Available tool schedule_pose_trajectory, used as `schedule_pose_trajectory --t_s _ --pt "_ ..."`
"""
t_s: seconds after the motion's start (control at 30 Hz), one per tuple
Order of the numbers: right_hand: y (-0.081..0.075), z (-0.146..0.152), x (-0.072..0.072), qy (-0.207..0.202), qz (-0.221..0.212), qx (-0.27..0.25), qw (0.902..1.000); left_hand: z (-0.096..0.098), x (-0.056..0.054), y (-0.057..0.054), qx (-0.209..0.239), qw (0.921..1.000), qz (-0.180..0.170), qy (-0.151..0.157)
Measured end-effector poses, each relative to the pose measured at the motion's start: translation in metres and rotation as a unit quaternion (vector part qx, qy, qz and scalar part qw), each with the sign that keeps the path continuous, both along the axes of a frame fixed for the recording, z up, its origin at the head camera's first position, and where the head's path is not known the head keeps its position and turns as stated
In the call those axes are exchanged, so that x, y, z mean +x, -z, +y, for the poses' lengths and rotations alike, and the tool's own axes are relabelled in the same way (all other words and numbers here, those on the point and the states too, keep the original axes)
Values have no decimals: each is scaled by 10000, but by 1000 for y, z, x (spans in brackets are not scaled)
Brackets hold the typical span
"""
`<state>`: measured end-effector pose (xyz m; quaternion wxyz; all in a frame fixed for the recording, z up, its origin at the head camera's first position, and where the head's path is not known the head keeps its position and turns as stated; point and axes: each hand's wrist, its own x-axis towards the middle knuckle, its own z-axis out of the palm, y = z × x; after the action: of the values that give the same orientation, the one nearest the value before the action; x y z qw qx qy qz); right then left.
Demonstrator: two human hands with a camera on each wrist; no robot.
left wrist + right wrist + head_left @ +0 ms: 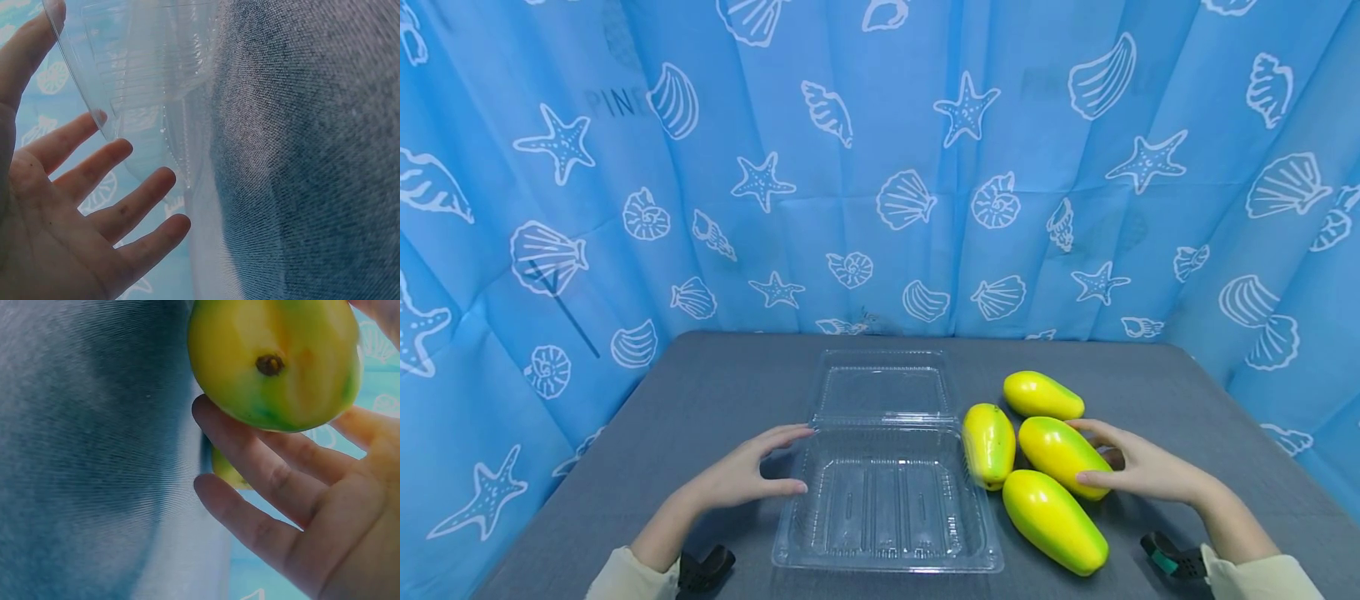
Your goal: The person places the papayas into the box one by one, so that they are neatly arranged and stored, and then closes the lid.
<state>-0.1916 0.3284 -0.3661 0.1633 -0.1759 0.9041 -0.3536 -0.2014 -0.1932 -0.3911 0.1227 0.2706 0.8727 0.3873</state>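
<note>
A clear plastic clamshell container (pixel 886 508) lies unfolded on the table, its lid (pixel 882 392) laid back on the far side. My left hand (pixel 745 471) is at its left side, thumb and index fingertip right at the rim, the other fingers spread and loosely extended in the left wrist view. To the right of the container my right hand (pixel 1150 471) holds a yellow-green papaya (pixel 1058 454) between thumb and fingers; its stem end (pixel 270 364) faces the right wrist camera. Around it are three more papayas: one behind (pixel 1043 394), one beside the container (pixel 988 446) and one in front (pixel 1054 523).
The grey cloth-covered table (pixel 730 375) has rounded far corners. A blue curtain (pixel 865 225) with white shells and starfish hangs behind it and along both sides. The left papaya is right against the container's right rim.
</note>
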Motion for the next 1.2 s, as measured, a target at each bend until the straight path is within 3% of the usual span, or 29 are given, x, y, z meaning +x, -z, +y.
schedule_pose_trajectory --t_s 0.2,0.57,0.93,1.2 --pt "-8 0 2 50 183 -80 9998 0 0 0 -1 10000 43 6" --pt "-24 -6 7 -94 1053 -109 9943 -1 -1 1 48 9999 124 57" --pt "-39 -22 6 -286 1932 -228 9805 0 0 0 -22 9999 92 -36" --pt "-54 -39 5 -273 2311 54 9725 0 0 0 -16 9999 87 -47"
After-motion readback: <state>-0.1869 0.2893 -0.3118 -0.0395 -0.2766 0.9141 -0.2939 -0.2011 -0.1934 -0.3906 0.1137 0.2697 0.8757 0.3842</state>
